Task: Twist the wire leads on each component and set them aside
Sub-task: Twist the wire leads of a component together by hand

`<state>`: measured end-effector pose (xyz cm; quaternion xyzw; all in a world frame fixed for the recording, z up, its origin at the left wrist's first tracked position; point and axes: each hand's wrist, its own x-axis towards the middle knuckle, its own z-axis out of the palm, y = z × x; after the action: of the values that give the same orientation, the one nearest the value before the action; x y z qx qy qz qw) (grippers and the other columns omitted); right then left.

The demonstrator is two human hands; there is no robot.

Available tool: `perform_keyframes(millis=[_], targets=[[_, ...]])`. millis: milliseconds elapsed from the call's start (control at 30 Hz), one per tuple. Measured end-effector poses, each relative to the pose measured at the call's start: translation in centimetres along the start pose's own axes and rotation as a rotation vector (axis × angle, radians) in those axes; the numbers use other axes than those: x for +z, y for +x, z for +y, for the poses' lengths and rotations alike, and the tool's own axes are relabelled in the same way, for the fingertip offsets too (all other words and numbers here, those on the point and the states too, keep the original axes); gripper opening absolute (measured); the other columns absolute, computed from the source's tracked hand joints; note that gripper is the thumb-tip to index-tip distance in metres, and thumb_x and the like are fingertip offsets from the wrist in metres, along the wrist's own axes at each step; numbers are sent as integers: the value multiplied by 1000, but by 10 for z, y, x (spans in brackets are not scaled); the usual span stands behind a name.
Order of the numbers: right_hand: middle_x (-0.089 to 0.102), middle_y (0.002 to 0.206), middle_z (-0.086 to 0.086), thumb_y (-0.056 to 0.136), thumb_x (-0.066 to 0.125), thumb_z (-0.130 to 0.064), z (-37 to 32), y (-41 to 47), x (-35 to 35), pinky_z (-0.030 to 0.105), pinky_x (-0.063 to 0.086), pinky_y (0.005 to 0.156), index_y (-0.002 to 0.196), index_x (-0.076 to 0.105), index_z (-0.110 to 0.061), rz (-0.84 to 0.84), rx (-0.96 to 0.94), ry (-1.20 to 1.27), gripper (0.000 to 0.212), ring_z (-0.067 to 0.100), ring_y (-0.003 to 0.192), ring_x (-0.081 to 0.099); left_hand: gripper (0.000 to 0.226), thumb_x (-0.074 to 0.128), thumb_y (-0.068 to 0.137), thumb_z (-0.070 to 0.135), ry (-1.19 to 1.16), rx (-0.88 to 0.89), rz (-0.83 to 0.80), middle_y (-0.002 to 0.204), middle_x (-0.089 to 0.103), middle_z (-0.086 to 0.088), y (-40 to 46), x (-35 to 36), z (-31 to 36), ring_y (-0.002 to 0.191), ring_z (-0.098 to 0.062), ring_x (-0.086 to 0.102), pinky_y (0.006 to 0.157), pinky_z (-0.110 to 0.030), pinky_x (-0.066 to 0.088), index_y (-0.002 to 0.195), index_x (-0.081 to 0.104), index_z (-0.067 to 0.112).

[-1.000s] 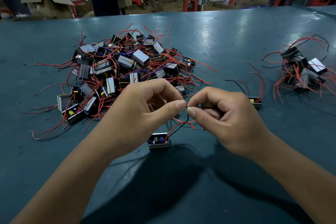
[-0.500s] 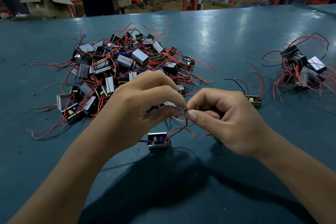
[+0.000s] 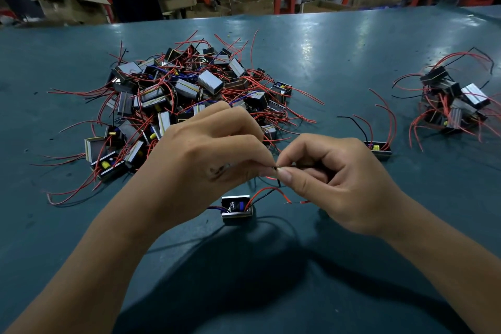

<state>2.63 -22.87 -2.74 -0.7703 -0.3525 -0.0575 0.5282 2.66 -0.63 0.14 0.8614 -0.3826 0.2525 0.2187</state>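
Wire this thin bends at a touch, so we pinch the bare tip of the fine black lead between thumb and forefinger of both our left hand and right hand. Its small black box-shaped component with metal frame sits on the teal table just below: light, we judge, easily dragged by its leads.
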Motion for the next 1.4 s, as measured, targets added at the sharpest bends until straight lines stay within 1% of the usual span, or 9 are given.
perform_keyframes(millis=[133, 267, 433, 533, 600, 933, 1167, 1300, 1400], targets=[[42, 57, -12, 93, 64, -19, -1, 0, 2, 10, 27, 52, 86, 64, -15, 69, -84, -134, 7, 4, 47, 31, 16, 71, 91, 27, -106, -12, -4, 90, 58, 6, 4, 1, 4, 82, -13, 56, 73, -25, 43, 86, 76, 12], [44, 60, -23, 93, 65, -12, -1, -1, 3, 5, 28, 55, 89, 66, -11, 144, -141, -199, 5, -1, 48, 42, 12, 70, 91, 19, -319, -152, 12, 82, 59, 3, 5, 7, 13, 73, -7, 55, 68, -11, 37, 84, 73, 9], [47, 71, -27, 91, 66, -8, 0, 0, 4, 5, 30, 59, 89, 68, -11, 205, -189, -350, 4, -6, 58, 48, 14, 69, 86, 25, -614, -490, 68, 69, 67, -2, 7, 17, 26, 60, -26, 57, 54, -38, 44, 77, 72, 14], [58, 71, -8, 92, 65, -11, 1, 0, 5, 13, 36, 61, 90, 69, -9, 199, -180, -423, 4, 5, 62, 49, 23, 73, 87, 16, -750, -673, 89, 51, 55, 12, 7, 24, 28, 45, -2, 41, 45, -12, 32, 65, 69, 17], [56, 69, -8, 92, 65, -10, 1, 0, 6, 12, 34, 60, 90, 68, -10, 187, -162, -413, 4, 6, 60, 45, 28, 72, 87, 15, -804, -744, 71, 49, 49, 14, 7, 26, 26, 47, 0, 37, 46, -10, 29, 60, 68, 21], [33, 49, -16, 91, 65, -26, 4, 2, 3, 27, 28, 49, 85, 65, -18, 156, 67, -18, 10, 5, 51, 27, 17, 62, 99, 18, -548, -515, -23, 58, 50, 17, 8, 16, 22, 48, 0, 42, 50, -7, 30, 82, 64, 19], [31, 52, -13, 93, 65, -27, 2, 0, 3, 28, 27, 47, 87, 66, -20, 123, 54, -31, 9, 6, 50, 26, 18, 58, 93, 29, -498, -463, -27, 60, 52, 11, 8, 17, 24, 50, -2, 43, 50, -10, 31, 79, 65, 19], [32, 51, -14, 93, 65, -25, 2, 1, 3, 28, 28, 47, 87, 66, -20, 128, 39, -62, 8, 5, 50, 27, 25, 61, 97, 20, -532, -508, -36, 52, 45, 14, 8, 18, 25, 45, -1, 37, 46, -9, 27, 74, 63, 14], [37, 51, -15, 93, 64, -22, 1, 1, 4, 21, 30, 48, 87, 65, -19, 124, 7, -113, 7, 5, 48, 29, 32, 62, 91, 30, -712, -655, -63, 56, 46, 3, 10, 20, 25, 51, -12, 37, 48, -21, 28, 61, 60, 20]])
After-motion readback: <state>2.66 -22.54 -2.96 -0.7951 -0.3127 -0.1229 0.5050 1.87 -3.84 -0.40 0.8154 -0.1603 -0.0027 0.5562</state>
